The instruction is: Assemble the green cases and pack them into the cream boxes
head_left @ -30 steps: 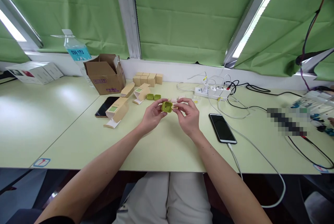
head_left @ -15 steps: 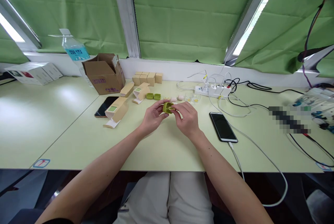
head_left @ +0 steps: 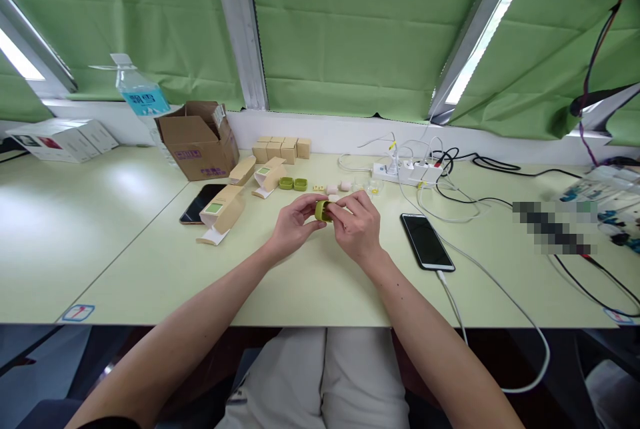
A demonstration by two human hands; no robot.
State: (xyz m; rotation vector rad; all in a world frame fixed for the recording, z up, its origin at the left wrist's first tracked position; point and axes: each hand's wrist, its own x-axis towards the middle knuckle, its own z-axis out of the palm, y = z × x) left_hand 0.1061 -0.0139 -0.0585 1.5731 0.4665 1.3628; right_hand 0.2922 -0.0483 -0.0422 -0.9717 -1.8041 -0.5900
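My left hand (head_left: 296, 224) grips a small olive-green square case (head_left: 323, 211) between thumb and fingers above the table. The case is turned with its open side toward my right hand (head_left: 357, 224). My right fingertips are closed together at that opening, and they hide what they may be pinching. Just beyond my hands lie two matching green cases (head_left: 293, 184), a small yellow part (head_left: 319, 188), small pale pink pieces (head_left: 345, 186) and clear plastic pieces (head_left: 374, 188). To the left, opened cream cartons (head_left: 225, 209) lie with their flaps out.
A black phone (head_left: 203, 204) lies partly under a carton. Right of my hands a second phone (head_left: 427, 242) is plugged into a white cable. Behind stand a power strip (head_left: 407, 174), small tan boxes (head_left: 281, 149), a cardboard box (head_left: 200, 142) and a water bottle (head_left: 143, 92).
The green case has turned so its opening faces right, toward my right hand. My right fingertips have moved further into the opening; the pale yellowish part they pinched is now hidden.
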